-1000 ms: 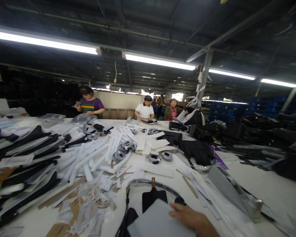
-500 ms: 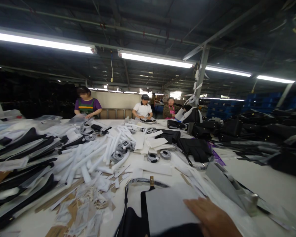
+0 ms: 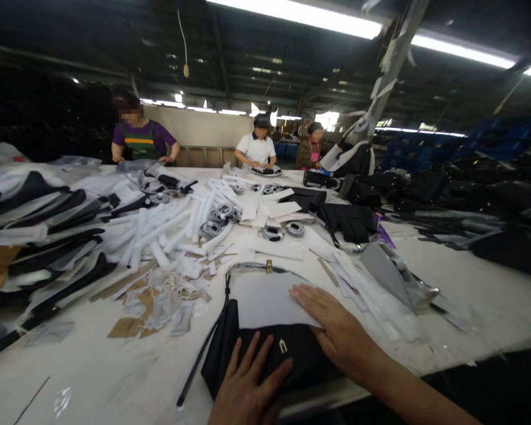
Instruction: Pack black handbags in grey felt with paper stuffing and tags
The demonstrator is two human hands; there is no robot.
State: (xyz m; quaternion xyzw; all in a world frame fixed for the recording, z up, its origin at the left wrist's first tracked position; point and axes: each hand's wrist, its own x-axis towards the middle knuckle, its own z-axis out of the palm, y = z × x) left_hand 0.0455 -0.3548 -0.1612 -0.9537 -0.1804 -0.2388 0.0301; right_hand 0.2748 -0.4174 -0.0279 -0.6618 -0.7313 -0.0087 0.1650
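A black handbag (image 3: 303, 348) lies on the white table right in front of me, a gold clasp plate (image 3: 282, 346) on its front. Across its upper part rests a white sheet (image 3: 265, 304). Spread fingers of my left hand (image 3: 250, 378) press on the bag's front, left of the clasp. My right hand (image 3: 330, 319) lies flat with fingers stretched, over the right edge of the sheet and the bag. Behind the sheet curves the wrapped handle (image 3: 248, 267), beside a gold fitting (image 3: 269, 266). A thin black strap (image 3: 203, 348) trails down the bag's left side.
Left are stacked black wrapped pieces (image 3: 71, 283) and brown tags with small packets (image 3: 159, 310). White rolls (image 3: 159, 227), coiled straps (image 3: 223, 215) and more black bags (image 3: 349, 221) lie farther back. Clear plastic (image 3: 380, 295) lies right. Several people work across the table.
My view has tipped downward. My left hand has come into view on the bag's front. The right hand now lies flat on the sheet's edge, and more of the bag shows.
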